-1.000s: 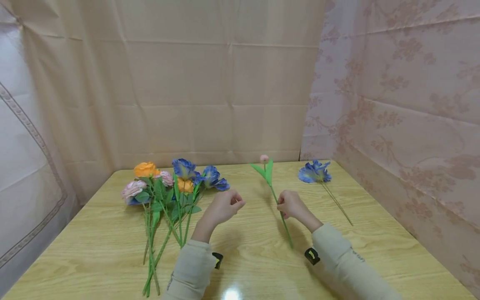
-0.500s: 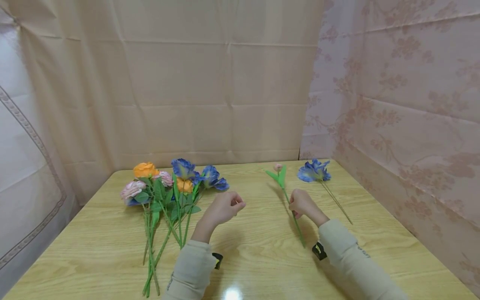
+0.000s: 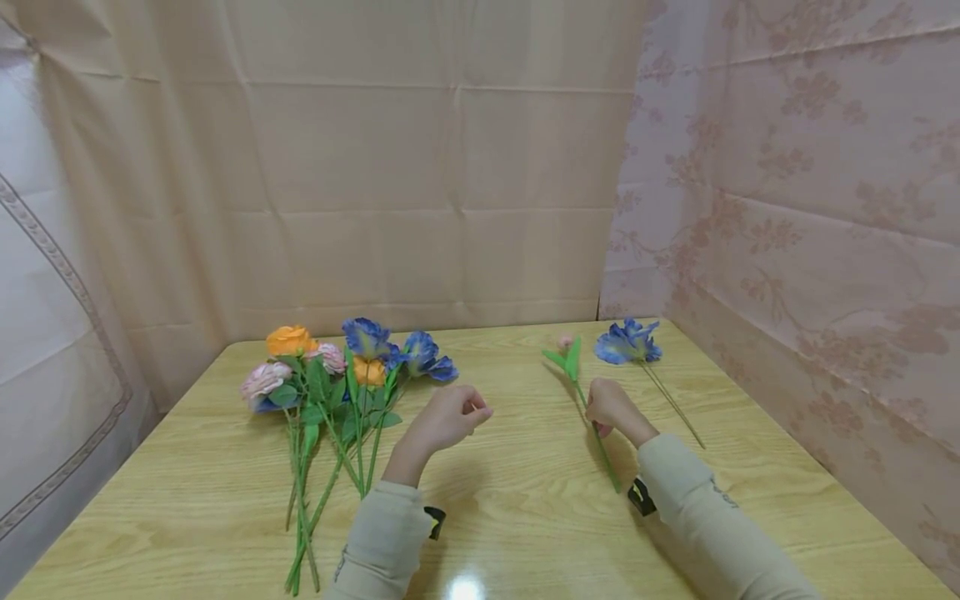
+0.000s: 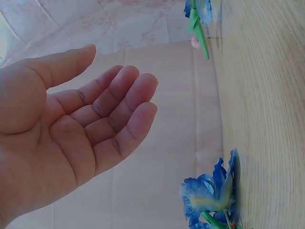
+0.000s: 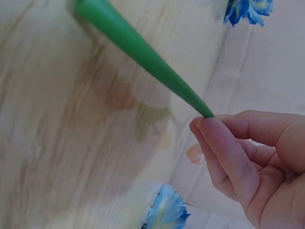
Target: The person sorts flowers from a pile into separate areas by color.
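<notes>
My right hand (image 3: 613, 410) pinches the green stem of a pink tulip (image 3: 572, 360) between thumb and fingertips, close over the table on the right. In the right wrist view the lower stem (image 5: 147, 62) runs from the fingertips toward the camera. A blue iris (image 3: 630, 342) lies just right of the tulip, its thin stem slanting toward me. My left hand (image 3: 447, 415) hovers over the middle of the table, fingers loosely bent. In the left wrist view its palm is bare and holds nothing. Nearest to it is a pile of flowers on the left.
The pile includes orange roses (image 3: 291, 339), pale pink blooms (image 3: 267, 380) and blue irises (image 3: 424, 357), with green stems (image 3: 300, 517) crossing toward the front. The wooden table (image 3: 517, 542) backs onto a beige curtain (image 3: 420, 167). A patterned cloth (image 3: 817, 208) hangs at the right.
My right hand has moved right with the tulip and lowered its bloom toward the table, nearer the single iris. The left hand has stayed nearly still.
</notes>
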{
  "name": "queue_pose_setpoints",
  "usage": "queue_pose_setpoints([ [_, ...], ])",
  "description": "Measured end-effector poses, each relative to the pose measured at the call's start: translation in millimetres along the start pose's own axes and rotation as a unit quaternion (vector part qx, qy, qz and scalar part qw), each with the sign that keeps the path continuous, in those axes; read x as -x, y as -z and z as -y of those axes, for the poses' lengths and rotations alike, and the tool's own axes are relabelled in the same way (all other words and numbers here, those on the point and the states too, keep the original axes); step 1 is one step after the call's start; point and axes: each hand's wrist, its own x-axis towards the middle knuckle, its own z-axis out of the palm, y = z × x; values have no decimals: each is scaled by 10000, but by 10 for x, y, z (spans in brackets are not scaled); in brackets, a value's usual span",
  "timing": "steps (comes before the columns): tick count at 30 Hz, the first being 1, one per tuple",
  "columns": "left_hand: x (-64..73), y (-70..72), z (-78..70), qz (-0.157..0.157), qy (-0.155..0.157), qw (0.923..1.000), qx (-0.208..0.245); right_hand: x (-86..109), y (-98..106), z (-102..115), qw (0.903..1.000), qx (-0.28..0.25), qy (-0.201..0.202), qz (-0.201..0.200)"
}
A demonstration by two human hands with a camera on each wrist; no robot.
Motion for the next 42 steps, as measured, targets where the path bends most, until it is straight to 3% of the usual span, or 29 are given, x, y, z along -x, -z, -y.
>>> queue_pose_setpoints([
  [10, 15, -5, -5, 139, 41, 9999, 66, -65, -65, -34, 9983, 565, -167, 17],
  [26, 15, -9, 11, 217, 42, 9997, 139, -141, -69, -56, 9971, 592, -440, 188],
  [42, 13, -8, 11, 291, 13, 9995, 83, -141, -93, -116, 9978, 651, -98, -91],
])
